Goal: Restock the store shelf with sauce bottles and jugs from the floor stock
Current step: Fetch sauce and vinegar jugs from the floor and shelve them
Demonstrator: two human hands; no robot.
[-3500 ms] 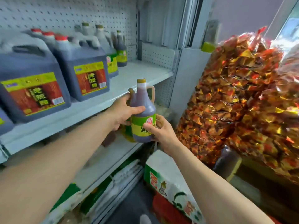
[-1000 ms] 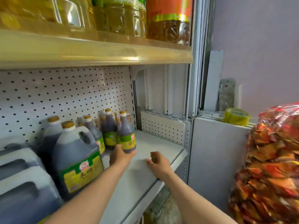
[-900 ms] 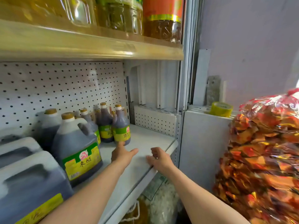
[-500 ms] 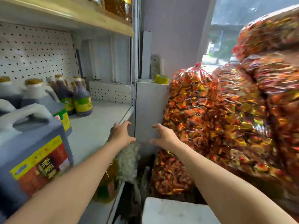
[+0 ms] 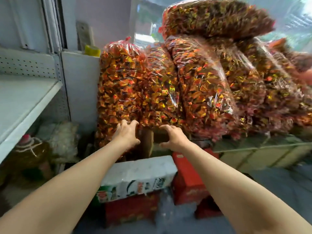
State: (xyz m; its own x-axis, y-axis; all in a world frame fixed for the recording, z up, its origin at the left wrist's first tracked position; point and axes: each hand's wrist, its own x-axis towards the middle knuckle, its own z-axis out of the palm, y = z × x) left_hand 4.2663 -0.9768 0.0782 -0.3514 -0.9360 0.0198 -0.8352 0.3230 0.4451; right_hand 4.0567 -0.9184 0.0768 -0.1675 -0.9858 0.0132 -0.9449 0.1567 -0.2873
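Item: floor stock, in brown carton [image 5: 147, 146] under the candy bags [image 5: 140, 92]; bottles unseen. My left hand [image 5: 127, 134] and right hand [image 5: 173, 137]: loosely curled, empty. Method: part flaps, grip necks.

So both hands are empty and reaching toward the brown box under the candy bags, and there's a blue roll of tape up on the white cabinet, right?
Not quite: the tape roll on the white cabinet is yellow, as the head view shows. Left hand and right hand are indeed empty, at the brown box beneath the candy bags.
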